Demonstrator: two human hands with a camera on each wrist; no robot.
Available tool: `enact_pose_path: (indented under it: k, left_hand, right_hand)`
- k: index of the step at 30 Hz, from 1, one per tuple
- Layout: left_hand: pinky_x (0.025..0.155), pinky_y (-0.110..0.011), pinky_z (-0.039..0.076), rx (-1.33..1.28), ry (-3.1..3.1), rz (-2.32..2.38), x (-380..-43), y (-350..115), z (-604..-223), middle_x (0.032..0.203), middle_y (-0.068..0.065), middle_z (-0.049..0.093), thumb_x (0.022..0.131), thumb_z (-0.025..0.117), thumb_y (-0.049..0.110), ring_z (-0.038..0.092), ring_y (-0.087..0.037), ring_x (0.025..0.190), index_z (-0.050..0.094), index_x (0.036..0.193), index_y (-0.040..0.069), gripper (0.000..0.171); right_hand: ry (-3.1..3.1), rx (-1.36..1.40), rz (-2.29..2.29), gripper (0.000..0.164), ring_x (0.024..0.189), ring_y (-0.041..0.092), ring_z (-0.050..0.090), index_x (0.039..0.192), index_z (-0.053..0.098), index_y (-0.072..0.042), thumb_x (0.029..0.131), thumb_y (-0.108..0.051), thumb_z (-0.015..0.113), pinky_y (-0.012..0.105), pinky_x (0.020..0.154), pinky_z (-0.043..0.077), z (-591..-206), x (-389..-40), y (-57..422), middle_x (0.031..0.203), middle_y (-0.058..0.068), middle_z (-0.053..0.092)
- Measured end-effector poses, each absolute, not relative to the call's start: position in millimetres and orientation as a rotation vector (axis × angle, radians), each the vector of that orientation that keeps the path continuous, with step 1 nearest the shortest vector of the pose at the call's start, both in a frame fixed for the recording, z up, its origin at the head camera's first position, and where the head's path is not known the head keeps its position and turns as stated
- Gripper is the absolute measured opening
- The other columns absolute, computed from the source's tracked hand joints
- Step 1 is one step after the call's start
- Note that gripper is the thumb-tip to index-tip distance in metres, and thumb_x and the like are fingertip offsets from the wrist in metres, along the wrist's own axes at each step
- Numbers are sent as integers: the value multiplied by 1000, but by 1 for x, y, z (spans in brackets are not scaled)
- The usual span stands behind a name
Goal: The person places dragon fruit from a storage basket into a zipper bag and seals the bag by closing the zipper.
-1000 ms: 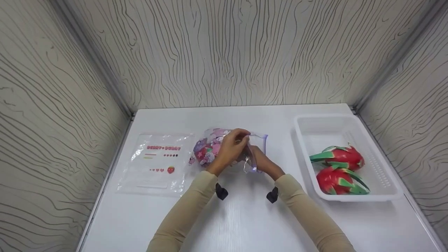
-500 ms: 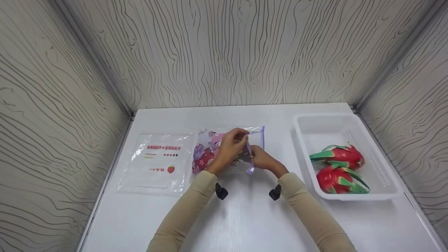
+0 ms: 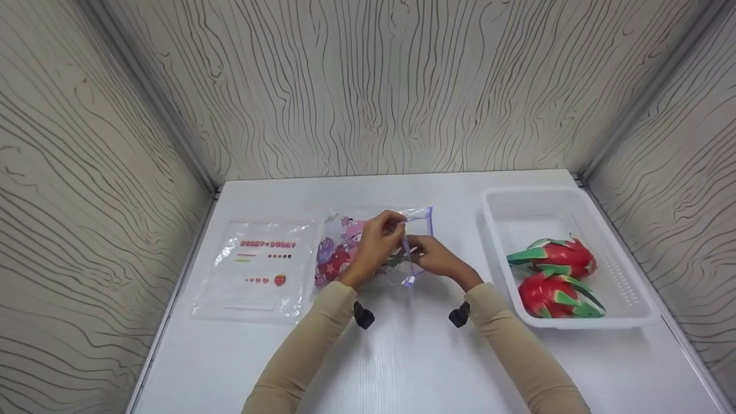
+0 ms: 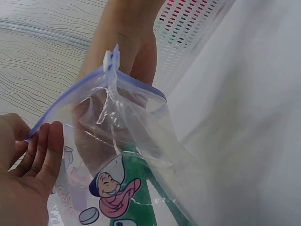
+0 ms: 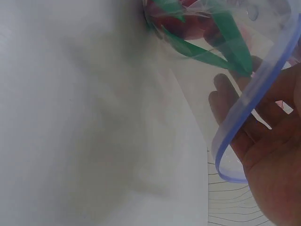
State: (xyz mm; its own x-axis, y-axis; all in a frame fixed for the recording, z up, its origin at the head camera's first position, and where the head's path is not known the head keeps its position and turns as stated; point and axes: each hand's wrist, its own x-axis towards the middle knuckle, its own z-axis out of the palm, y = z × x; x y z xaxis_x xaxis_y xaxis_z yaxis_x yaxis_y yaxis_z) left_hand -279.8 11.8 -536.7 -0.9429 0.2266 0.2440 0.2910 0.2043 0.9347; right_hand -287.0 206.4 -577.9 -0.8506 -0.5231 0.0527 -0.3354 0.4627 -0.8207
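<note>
A clear zip bag (image 3: 330, 267) with a purple zip edge and cartoon print lies in mid-table, its mouth facing right. Through its film a red dragon fruit (image 5: 181, 21) with green leaves shows in the right wrist view. The left hand (image 3: 376, 244) pinches the bag's edge between thumb and fingers, holding the mouth apart. Reaching through that mouth is the right hand (image 3: 440, 257), fingers loose and apart from the fruit, with nothing in its grip. The white zip slider (image 4: 112, 61) hangs at the near corner of the mouth.
A second clear zip bag (image 3: 259, 261), printed with pink lettering and a strawberry, lies flat on the left. At right, a white plastic basket (image 3: 586, 324) holds two dragon fruits (image 3: 566, 259). Patterned panels (image 3: 368, 86) enclose the table's back and sides.
The right hand has drawn back to the right from deeper inside the bag, and its fingers have loosened. The bag has settled flatter and its print has spread out. The left hand keeps its hold.
</note>
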Motion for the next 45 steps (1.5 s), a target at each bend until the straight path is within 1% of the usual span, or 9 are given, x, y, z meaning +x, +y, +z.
enact_pose_path:
  k: [3,8,13,17,24,30,33,40,45]
  left_hand:
    - [76,-27,63,-501,-2383,-1913,-280,11,-537,104,-12,72,106,63,11,66,-13,87,71,122,4,19]
    - [71,-32,64,-501,-2363,-1961,-280,10,-536,98,-14,70,108,60,10,69,-15,76,68,123,3,19]
    - [68,-28,63,-463,-2371,-1950,-281,9,-534,98,-14,70,107,60,10,69,-12,72,68,121,5,17]
    - [69,-24,62,-429,-2390,-1925,-282,9,-535,98,-17,71,108,60,10,68,-12,72,67,120,5,15]
    - [71,-25,63,-385,-2416,-1916,-284,8,-536,94,-8,68,110,57,13,67,-13,73,65,121,5,16]
    - [68,-23,61,-409,-2378,-1946,-285,8,-536,93,-8,67,110,57,12,65,-11,72,64,120,1,17]
    - [67,-22,60,-410,-2371,-1944,-285,7,-536,92,-8,67,110,56,11,64,-11,71,65,120,1,16]
    - [64,-20,58,-388,-2377,-1933,-285,7,-536,90,-6,66,110,56,11,63,-10,70,65,118,1,15]
    - [63,-20,57,-386,-2363,-1922,-286,7,-536,88,-5,66,110,57,11,63,-9,68,65,115,2,13]
  right_hand:
    - [2514,-773,-1341,37,116,42,70,128,70,5,93,8,58,57,102,59,-577,-288,211,124,25,73]
    - [2504,-774,-1358,36,115,42,71,125,73,0,94,9,56,55,100,59,-570,-290,219,120,19,75]
    - [2527,-767,-1338,35,113,36,73,125,74,-6,97,4,57,50,98,59,-559,-291,228,123,14,76]
    - [2554,-781,-1339,32,111,35,73,125,75,-6,99,3,59,47,95,59,-552,-293,237,124,17,76]
    - [2588,-759,-1350,30,111,34,73,125,75,-7,101,4,60,42,95,58,-541,-296,253,124,14,77]
    - [2647,-728,-1332,29,114,34,73,126,74,-6,102,3,60,43,97,58,-533,-298,270,124,15,76]
    - [2680,-712,-1314,29,114,35,73,126,74,-5,102,3,61,42,97,59,-529,-298,278,124,16,76]
    - [2711,-659,-1296,28,114,35,73,126,74,-5,103,1,61,33,96,57,-521,-298,295,125,19,75]
    - [2747,-652,-1282,28,115,36,72,127,74,-5,103,1,61,32,96,57,-518,-298,308,123,18,76]
